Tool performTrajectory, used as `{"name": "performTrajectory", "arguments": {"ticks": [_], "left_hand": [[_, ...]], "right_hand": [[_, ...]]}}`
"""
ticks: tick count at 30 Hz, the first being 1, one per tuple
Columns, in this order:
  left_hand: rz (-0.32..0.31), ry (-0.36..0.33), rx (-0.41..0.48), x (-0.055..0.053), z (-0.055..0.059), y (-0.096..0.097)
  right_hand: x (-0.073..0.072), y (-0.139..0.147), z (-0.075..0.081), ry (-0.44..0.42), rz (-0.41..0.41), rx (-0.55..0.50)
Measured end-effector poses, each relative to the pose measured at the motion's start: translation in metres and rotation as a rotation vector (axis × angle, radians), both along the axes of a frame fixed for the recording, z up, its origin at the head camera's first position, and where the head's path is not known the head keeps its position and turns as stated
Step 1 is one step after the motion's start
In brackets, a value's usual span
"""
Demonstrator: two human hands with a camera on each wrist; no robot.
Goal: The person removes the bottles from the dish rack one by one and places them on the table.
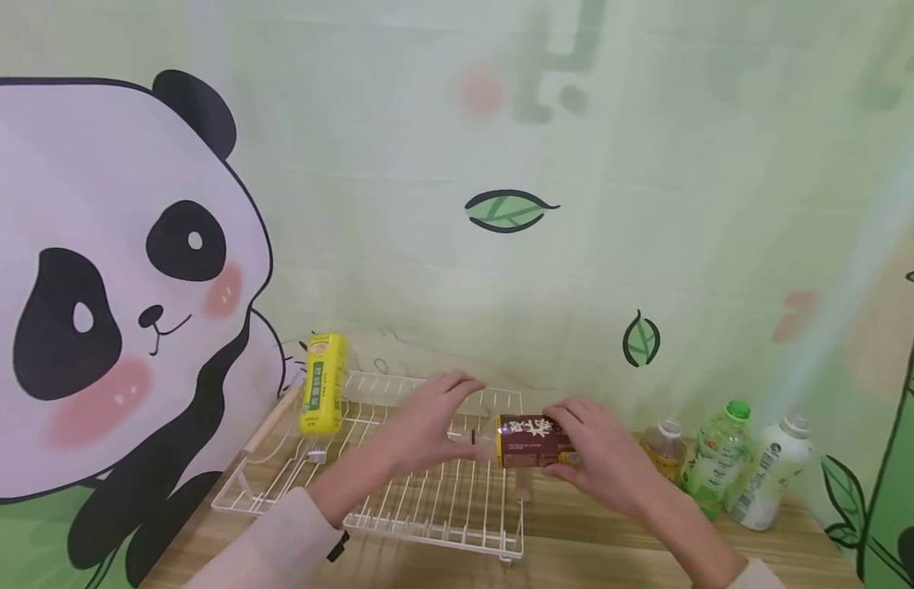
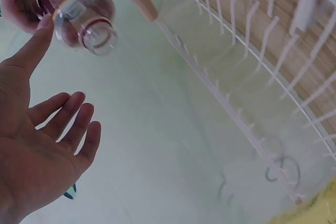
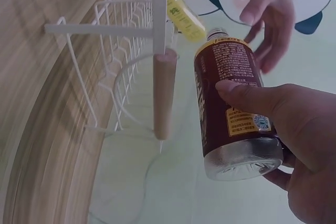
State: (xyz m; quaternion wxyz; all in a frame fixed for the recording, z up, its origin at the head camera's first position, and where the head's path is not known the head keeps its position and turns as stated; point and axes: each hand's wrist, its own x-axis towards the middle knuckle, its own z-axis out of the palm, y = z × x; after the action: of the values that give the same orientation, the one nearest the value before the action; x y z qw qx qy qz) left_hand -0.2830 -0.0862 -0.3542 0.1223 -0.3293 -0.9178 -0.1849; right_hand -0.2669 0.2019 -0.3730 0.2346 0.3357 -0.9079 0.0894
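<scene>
My right hand (image 1: 604, 446) grips a clear bottle with a dark red label (image 1: 533, 440) and holds it on its side above the rack, neck toward the left. In the right wrist view the thumb lies across the label of the bottle (image 3: 226, 93). No cap shows on the bottle's neck (image 2: 100, 36) in the left wrist view. Close to that neck is my left hand (image 1: 423, 425), palm turned toward the bottle. Its fingers are spread and hold nothing. The left thumb tip overlaps the label's edge in the left wrist view, where the left hand (image 2: 47, 140) fills the lower left.
A white wire rack (image 1: 434, 499) with wooden handles stands on the wooden table (image 1: 574, 548). On its left side is a yellow bottle (image 1: 324, 384). To the right stand an amber bottle (image 1: 664, 450), a green bottle (image 1: 718, 458) and a white bottle (image 1: 769, 470).
</scene>
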Motion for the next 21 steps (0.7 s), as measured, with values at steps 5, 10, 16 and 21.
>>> {"name": "performTrajectory", "arguments": {"ticks": [5, 10, 16, 21], "left_hand": [[0.065, 0.0, 0.01, -0.007, -0.003, -0.022], [0.142, -0.001, 0.014, -0.014, -0.004, -0.045], [0.208, 0.007, 0.066, -0.021, -0.006, -0.074], [0.262, 0.015, 0.159, -0.024, -0.006, -0.093]], "right_hand": [[-0.005, 0.009, -0.002, -0.024, -0.025, -0.008], [-0.009, 0.019, -0.006, -0.048, -0.044, -0.035], [-0.012, 0.031, -0.014, -0.017, -0.036, -0.097], [-0.012, 0.039, -0.022, -0.048, -0.047, -0.168]]}}
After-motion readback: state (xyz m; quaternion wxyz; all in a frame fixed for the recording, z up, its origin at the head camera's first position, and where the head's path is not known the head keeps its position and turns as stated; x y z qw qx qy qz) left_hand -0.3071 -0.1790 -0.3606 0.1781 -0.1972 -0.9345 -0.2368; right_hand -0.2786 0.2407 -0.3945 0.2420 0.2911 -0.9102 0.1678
